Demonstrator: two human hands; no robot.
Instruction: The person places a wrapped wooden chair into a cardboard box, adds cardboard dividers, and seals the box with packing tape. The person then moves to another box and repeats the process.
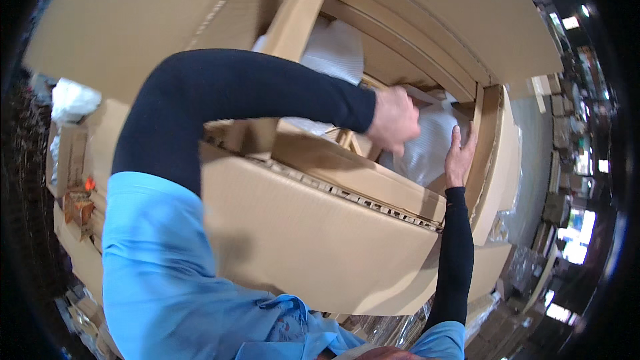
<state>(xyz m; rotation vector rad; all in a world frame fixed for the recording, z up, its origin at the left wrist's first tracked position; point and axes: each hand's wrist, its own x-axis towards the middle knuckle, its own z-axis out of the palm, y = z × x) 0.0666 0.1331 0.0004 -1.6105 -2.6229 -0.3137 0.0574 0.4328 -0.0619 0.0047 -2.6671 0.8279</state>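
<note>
Now the fingers of the left hand [397, 120] are looking curled; whether they are pinching something, one cannot tell. The right hand [460, 157] is resting along the side wall [490, 140], thumb standing apart. Below, the wrapped piece [427, 147] is lying inside the open carton [313, 227]. Ideally, this palm should be steadying the wall without bending it.

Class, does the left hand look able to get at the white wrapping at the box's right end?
Probably yes: the left hand appears close to the white wrapping, part of which shows uncovered, and the right hand, at the right wall of the box, does not seem to block the way.
</note>
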